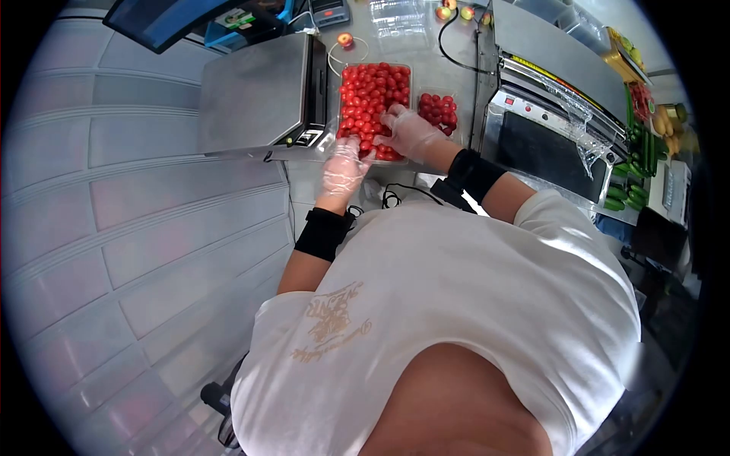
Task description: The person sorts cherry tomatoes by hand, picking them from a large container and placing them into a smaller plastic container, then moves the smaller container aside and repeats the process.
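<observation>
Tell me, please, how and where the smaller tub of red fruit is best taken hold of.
I would grip the smaller tub by its opposite far and near walls, coming from the right, where bare counter shows; the large tray crowds its left. It looks open-topped and full, so lift it level.

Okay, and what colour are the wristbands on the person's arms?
Both wristbands are black, which shows best in the head view.

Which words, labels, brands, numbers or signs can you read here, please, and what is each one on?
None reads with certainty.
Gold lettering on the white shirt: distorted, unreadable.
Yellow strip on the steel machine: too small.
Green-and-white print by the blue crate: too blurred.
</observation>
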Action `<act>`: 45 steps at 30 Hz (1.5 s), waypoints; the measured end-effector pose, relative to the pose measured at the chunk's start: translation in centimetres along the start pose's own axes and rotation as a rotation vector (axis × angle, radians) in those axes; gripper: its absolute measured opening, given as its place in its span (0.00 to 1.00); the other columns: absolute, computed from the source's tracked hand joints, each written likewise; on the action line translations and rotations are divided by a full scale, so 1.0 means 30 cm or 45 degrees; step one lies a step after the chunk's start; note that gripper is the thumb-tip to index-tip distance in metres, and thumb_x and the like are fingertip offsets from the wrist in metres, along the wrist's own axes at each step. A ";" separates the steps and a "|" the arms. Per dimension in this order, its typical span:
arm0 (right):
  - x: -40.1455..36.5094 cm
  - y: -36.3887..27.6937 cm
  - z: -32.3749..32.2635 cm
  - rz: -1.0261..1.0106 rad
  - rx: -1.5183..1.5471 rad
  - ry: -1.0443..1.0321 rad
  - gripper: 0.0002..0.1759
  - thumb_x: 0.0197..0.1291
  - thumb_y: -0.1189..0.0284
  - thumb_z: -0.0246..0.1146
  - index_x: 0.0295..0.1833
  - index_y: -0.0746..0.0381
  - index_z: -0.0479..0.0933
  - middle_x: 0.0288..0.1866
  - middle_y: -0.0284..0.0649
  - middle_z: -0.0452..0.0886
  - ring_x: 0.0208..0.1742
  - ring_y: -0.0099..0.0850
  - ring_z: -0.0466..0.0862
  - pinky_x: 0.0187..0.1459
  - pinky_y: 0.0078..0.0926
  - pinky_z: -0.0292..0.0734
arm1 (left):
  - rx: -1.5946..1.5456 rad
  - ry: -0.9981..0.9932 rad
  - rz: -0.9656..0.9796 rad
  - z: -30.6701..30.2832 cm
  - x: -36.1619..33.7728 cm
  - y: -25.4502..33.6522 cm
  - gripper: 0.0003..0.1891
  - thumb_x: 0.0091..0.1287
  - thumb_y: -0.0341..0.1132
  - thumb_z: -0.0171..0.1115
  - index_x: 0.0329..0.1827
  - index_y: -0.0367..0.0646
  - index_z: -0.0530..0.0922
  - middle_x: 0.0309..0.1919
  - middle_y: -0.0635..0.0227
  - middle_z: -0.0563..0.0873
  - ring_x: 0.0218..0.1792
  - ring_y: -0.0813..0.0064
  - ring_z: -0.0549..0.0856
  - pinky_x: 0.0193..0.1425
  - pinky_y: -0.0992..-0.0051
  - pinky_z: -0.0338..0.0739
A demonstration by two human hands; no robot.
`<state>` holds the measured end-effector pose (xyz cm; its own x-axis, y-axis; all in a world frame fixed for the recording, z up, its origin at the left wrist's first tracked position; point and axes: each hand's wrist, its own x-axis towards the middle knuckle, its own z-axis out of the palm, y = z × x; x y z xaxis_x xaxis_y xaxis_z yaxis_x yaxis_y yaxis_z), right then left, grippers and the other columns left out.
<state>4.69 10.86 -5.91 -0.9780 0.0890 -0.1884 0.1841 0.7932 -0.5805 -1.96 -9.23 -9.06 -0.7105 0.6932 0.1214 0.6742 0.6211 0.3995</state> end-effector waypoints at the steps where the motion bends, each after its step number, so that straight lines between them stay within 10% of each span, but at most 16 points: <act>1: 0.001 0.007 0.019 -0.041 -0.009 0.033 0.28 0.67 0.54 0.61 0.63 0.65 0.74 0.58 0.52 0.74 0.61 0.48 0.76 0.60 0.38 0.75 | -0.001 -0.051 0.049 -0.005 -0.006 0.016 0.22 0.61 0.46 0.70 0.52 0.42 0.79 0.47 0.55 0.83 0.47 0.52 0.83 0.46 0.58 0.81; 18: 0.014 0.063 0.120 -0.173 -0.148 0.255 0.22 0.56 0.74 0.62 0.59 0.64 0.77 0.50 0.50 0.78 0.52 0.49 0.79 0.55 0.39 0.76 | 0.505 -0.092 0.797 0.101 -0.018 0.079 0.07 0.65 0.37 0.58 0.45 0.55 0.79 0.32 0.74 0.77 0.26 0.76 0.80 0.25 0.74 0.78; 45: 0.010 0.063 0.182 -0.131 -0.160 0.561 0.15 0.61 0.72 0.57 0.52 0.65 0.77 0.46 0.47 0.79 0.49 0.44 0.80 0.50 0.37 0.79 | 0.167 -0.173 0.643 0.124 -0.018 0.093 0.04 0.63 0.33 0.62 0.39 0.48 0.79 0.34 0.65 0.80 0.31 0.62 0.83 0.32 0.64 0.80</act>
<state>5.28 9.09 -11.39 -0.9440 0.2319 0.2349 0.0973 0.8755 -0.4733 1.06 -6.53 -11.40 -0.2651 0.9529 0.1471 0.9508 0.2330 0.2040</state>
